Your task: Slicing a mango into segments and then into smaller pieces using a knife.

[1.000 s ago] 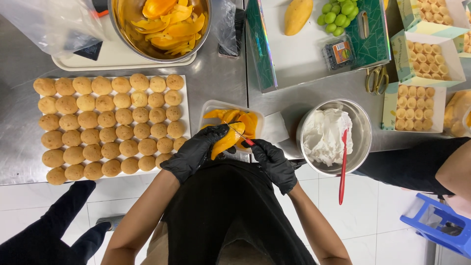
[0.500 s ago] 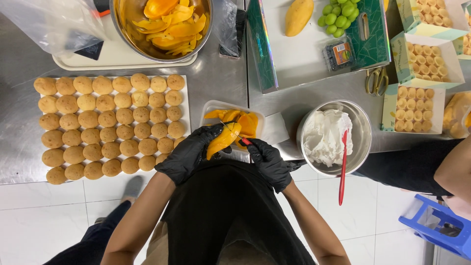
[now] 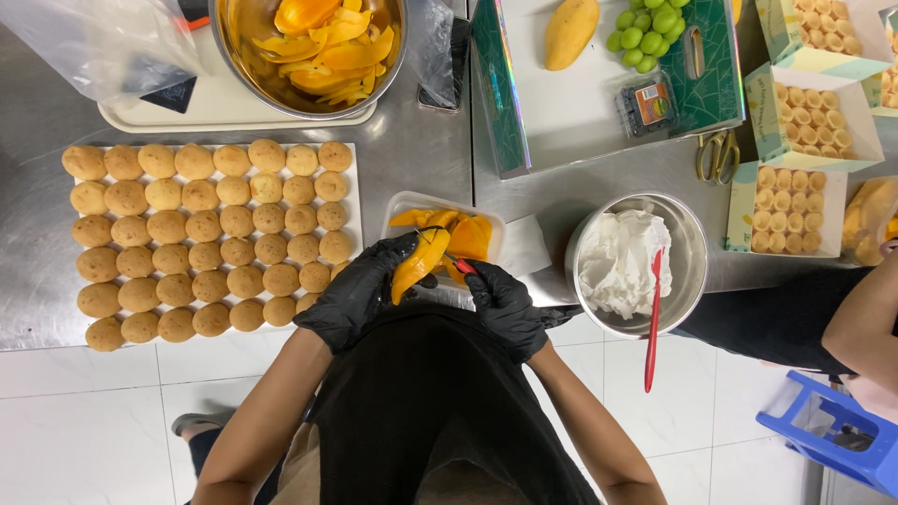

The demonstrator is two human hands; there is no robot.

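Gloved hands cutting a mango piece over a small tray at a steel table.

The left hand (image 3: 354, 292), in a black glove, is clenched around a peeled mango piece (image 3: 418, 266); the right hand (image 3: 505, 307), also gloved, grips a red-handled knife (image 3: 447, 253) whose blade lies against the fruit. Both are just above a white tray (image 3: 402, 204) of mango slices. Beside it, left, lies a board of round buns (image 3: 201, 234); right, a steel bowl (image 3: 690, 262) of cream with a red spatula (image 3: 652, 318). Farther off stands a large bowl (image 3: 388, 70) of mango slices.
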